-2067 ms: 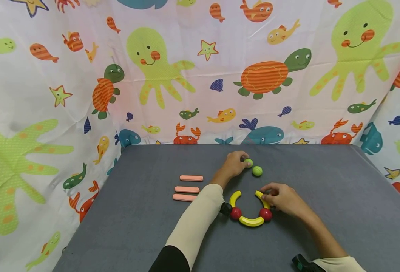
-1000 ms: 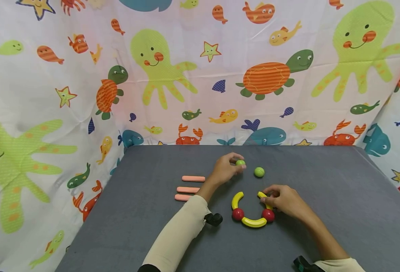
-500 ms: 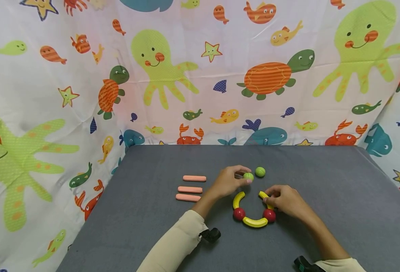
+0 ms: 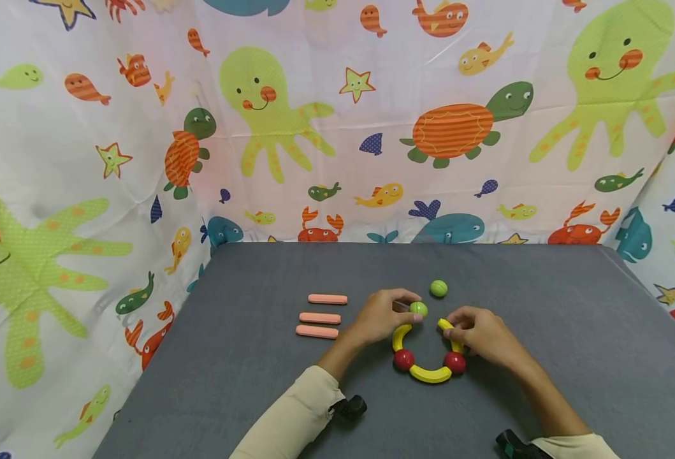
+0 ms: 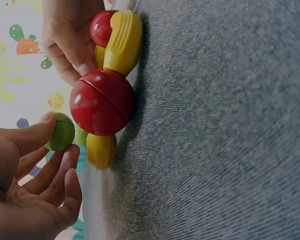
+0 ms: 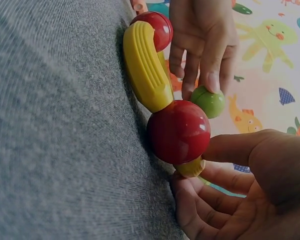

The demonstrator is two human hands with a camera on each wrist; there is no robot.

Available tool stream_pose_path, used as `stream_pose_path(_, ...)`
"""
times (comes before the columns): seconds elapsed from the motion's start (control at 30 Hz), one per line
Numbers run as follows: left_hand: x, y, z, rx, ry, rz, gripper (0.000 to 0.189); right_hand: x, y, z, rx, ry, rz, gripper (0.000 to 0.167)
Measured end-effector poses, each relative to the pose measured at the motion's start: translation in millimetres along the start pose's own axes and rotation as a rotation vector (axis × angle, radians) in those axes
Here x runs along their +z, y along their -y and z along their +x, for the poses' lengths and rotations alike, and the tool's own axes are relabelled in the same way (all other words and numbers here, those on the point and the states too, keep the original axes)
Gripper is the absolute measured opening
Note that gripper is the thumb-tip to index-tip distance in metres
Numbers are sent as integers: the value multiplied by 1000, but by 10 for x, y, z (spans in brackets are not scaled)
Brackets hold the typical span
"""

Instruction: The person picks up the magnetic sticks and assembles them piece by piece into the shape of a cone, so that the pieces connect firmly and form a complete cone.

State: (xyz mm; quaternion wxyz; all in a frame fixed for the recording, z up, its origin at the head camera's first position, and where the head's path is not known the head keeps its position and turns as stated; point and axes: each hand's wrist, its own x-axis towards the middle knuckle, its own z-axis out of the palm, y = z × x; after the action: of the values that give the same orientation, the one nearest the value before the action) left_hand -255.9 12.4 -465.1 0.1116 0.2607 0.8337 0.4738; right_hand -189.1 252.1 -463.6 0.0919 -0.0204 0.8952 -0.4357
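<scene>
Grey tabletop (image 4: pixel 199 401); banana (image 4: pixel 444 324) — held, long axis away

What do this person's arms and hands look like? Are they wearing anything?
The left hand and right hand are bare, without gloves. The left sleeve is plain cream, and the right sleeve, showing only at the picture's bottom edge, matches it. A small black left device and black right device sit by the cuffs. I can't make out any cables.
</scene>
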Motion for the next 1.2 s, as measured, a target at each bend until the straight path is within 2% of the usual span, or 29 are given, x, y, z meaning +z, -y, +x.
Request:
stream_pose_path(0.13,12,8,-18,-4,10,-2,37,-2,-6,2,-49,-2,-3,31)
stream_pose_path(0.27,43,11,-25,-6,26,22,37,11,-10,11,-62,-6,0,30)
stream_pose_path(0.57,99,-8,7,-27,49,34,35,43,-8,27,-57,-22,0,27)
stream_pose_path(0.93,115,-25,11,-30,67,13,36,46,2,22,-40,-4,10,30)
stream_pose_path(1.2,105,20,-41,-16,57,-29,37,41,1,28,-39,-4,2,23)
